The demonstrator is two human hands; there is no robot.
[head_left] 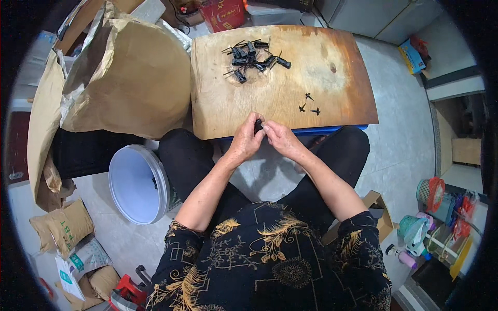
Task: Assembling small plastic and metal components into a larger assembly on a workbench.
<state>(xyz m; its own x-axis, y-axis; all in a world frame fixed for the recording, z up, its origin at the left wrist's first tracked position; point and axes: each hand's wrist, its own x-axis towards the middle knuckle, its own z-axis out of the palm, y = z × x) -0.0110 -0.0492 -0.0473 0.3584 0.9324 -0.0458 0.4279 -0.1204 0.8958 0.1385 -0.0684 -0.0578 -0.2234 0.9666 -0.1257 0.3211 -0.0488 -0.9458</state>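
Observation:
My left hand (pixel 247 139) is closed around a small black plastic part (pixel 258 125), held just over the near edge of the wooden board. Against it on the right, my right hand (pixel 282 141) is closed in a pinch, its fingertips at the part. The fingers cover most of the part, so its full shape is hidden. Farther up the board (pixel 280 106) lies a heap of black plastic pieces with thin prongs (pixel 251 56). To the right of my hands, three smaller black pointed pieces (pixel 309 96) lie apart from one another.
A large open brown paper sack (pixel 135 78) stands against the board's left side. Below it is a white bucket (pixel 118 181) beside my left leg. Packed bags (pixel 65 228) lie at lower left. An open cardboard box (pixel 381 205) and shelving with baskets (pixel 430 192) are at right.

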